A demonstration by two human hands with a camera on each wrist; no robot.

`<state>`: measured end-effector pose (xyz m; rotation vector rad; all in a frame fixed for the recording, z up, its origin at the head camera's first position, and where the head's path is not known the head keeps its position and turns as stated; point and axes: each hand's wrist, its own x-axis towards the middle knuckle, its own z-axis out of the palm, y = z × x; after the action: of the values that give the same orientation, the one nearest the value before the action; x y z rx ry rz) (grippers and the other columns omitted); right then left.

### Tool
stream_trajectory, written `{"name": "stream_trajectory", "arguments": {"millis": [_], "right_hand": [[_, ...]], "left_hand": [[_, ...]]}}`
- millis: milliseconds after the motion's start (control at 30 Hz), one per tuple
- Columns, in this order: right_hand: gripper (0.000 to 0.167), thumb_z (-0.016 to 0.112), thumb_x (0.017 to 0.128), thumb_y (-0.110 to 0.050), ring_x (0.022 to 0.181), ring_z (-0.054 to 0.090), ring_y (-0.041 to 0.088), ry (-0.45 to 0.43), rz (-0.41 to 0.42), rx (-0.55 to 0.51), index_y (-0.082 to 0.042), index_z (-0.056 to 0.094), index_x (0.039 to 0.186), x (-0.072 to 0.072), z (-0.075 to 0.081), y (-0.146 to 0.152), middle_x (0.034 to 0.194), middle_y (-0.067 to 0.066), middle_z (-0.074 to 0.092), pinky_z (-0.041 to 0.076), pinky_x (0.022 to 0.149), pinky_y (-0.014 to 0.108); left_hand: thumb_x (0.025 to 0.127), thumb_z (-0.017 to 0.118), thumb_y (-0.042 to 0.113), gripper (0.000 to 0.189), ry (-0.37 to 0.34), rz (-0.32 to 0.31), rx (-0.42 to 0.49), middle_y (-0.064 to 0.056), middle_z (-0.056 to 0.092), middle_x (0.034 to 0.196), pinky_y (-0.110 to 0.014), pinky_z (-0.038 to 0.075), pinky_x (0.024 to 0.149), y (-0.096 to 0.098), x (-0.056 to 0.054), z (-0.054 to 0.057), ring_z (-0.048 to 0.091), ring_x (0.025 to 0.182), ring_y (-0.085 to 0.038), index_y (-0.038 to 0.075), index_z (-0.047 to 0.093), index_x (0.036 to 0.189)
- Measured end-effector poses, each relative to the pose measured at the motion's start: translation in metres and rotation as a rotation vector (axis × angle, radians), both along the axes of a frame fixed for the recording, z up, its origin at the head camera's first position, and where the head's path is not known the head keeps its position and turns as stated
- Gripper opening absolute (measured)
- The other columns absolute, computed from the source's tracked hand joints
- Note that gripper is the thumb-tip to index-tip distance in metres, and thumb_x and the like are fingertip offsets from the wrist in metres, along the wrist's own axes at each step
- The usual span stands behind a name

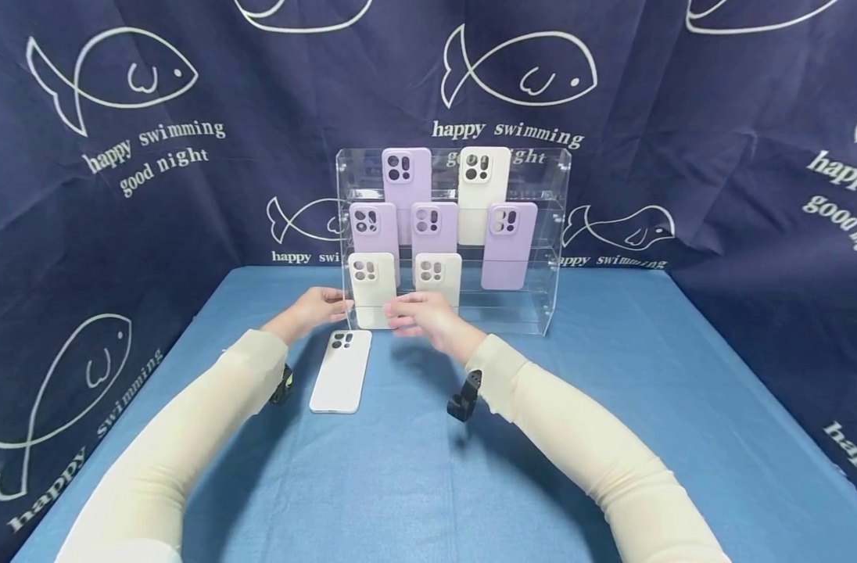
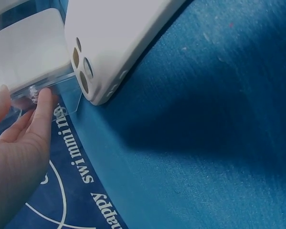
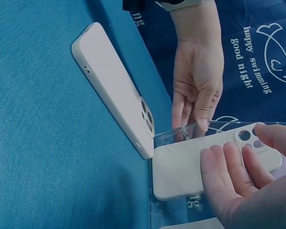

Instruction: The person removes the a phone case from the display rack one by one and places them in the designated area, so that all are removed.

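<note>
A clear acrylic display stand [image 1: 499, 317] holds white and purple phone cases in tiers. On its left side, my left hand [image 1: 318, 308] touches the side panel, fingers fairly straight and thumb by the edge. In front of the bottom tier, my right hand [image 1: 432, 319] has its extended fingers at the right side of a white phone case [image 1: 371, 281]. The right wrist view shows these fingers [image 3: 224, 167] over that case's back; firm contact is hard to tell. Another white phone case [image 1: 341, 371] lies camera side up on the table, just before the stand's left corner.
Beside the right hand, a second white case [image 1: 442, 274] stands on the bottom tier. Purple cases [image 1: 510, 246] fill spots in the middle tier. One purple case [image 1: 407, 176] and one white case [image 1: 485, 191] stand on top. A dark fish-print curtain [image 1: 259, 117] hangs behind the blue-covered table [image 1: 611, 375].
</note>
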<state>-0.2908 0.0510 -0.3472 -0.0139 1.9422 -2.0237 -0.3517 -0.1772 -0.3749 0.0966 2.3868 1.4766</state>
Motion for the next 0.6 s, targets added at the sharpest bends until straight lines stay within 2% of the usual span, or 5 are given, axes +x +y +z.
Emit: {"name": "stream_trajectory", "arguments": {"millis": [267,433,600], "right_hand": [[0.033,0.067,0.090,-0.006,0.109,0.067,0.033,0.037,-0.031,-0.009,0.003,0.063,0.122,-0.003,0.006,0.001,0.120,0.021,0.066,0.056,0.099,0.040],[0.034,0.065,0.093,-0.008,0.114,0.064,0.033,0.034,-0.022,0.000,0.000,0.062,0.125,-0.003,0.014,0.007,0.124,0.020,0.065,0.055,0.101,0.039],[0.037,0.064,0.093,-0.008,0.121,0.058,0.036,0.063,0.012,-0.037,0.002,0.059,0.129,-0.006,0.022,0.012,0.129,0.020,0.061,0.055,0.102,0.039]], "left_hand": [[0.102,0.052,0.018,0.055,-0.033,0.020,-0.040,-0.024,0.043,0.147,-0.037,0.044,0.113,-0.001,-0.002,0.003,0.049,0.132,-0.034,-0.008,0.032,0.146],[0.102,0.052,0.019,0.057,-0.048,0.024,-0.061,-0.023,0.042,0.148,-0.038,0.044,0.113,0.000,-0.005,0.004,0.050,0.132,-0.032,-0.006,0.030,0.148],[0.102,0.052,0.019,0.059,-0.052,0.023,-0.061,-0.023,0.040,0.149,-0.038,0.044,0.113,0.000,-0.005,0.003,0.049,0.133,-0.032,-0.006,0.027,0.149]]}}
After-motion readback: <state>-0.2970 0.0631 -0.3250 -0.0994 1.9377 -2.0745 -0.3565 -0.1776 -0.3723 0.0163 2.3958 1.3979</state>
